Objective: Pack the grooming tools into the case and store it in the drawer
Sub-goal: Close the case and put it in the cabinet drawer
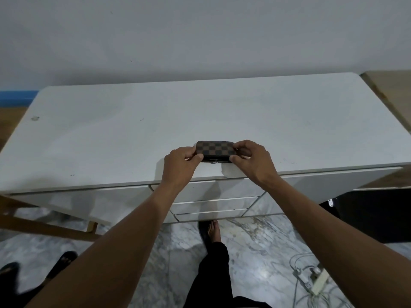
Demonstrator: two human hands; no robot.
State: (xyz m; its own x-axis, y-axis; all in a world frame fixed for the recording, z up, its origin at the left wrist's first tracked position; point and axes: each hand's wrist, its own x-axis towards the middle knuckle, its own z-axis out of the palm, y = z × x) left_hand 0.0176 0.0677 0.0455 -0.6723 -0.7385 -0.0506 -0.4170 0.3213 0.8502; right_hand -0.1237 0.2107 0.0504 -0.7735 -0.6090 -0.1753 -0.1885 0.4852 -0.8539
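A small brown checkered case (215, 149) sits closed near the front edge of the white desk top (155, 130), its metal clasp facing me. My left hand (181, 162) pinches its left end between thumb and fingers. My right hand (252, 160) grips its right end the same way. No loose grooming tools are visible on the desk. Below the case, the stack of white drawers (213, 204) is shut.
A grey wall rises behind the desk. A wooden surface (387, 90) adjoins the desk at the right. On the marble floor lie a power strip with cables (313, 281) at the lower right and dark sandals (64, 262) at the lower left. My foot (214, 232) stands under the drawers.
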